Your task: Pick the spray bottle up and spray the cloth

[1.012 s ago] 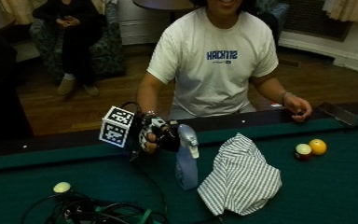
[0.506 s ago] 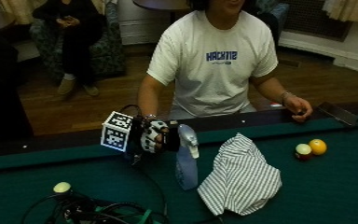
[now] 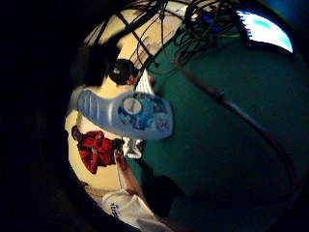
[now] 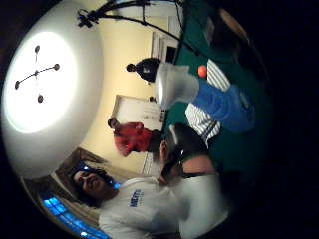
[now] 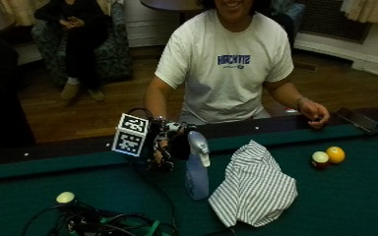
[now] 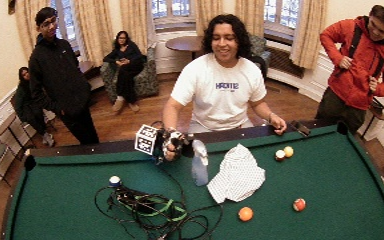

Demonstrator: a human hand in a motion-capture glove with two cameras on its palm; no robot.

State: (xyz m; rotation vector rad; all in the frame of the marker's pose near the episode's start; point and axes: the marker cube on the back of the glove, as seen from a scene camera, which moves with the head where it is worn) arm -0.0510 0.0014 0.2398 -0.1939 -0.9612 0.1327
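open felt [image 5: 346,196] right of cloth [image 5: 254,189] | cable tangle [image 5: 104,223] blocks front-left

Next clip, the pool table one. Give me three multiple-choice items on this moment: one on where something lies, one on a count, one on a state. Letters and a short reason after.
1. Where does the striped cloth lie?
A. draped on the table rail
B. on the felt beside the spray bottle
C. on the cables

2. How many balls lie together near the bare hand?
A. two
B. four
C. none

3. How does the spray bottle stand?
A. tipped on its side
B. lifted above the cloth
C. upright on the pool table

Answers:
1 B: the outside view shows the cloth flat on the felt next to the bottle.
2 A: a yellow and a red-and-white ball sit side by side.
3 C: its base rests on the felt, with the gloved right hand at its head.
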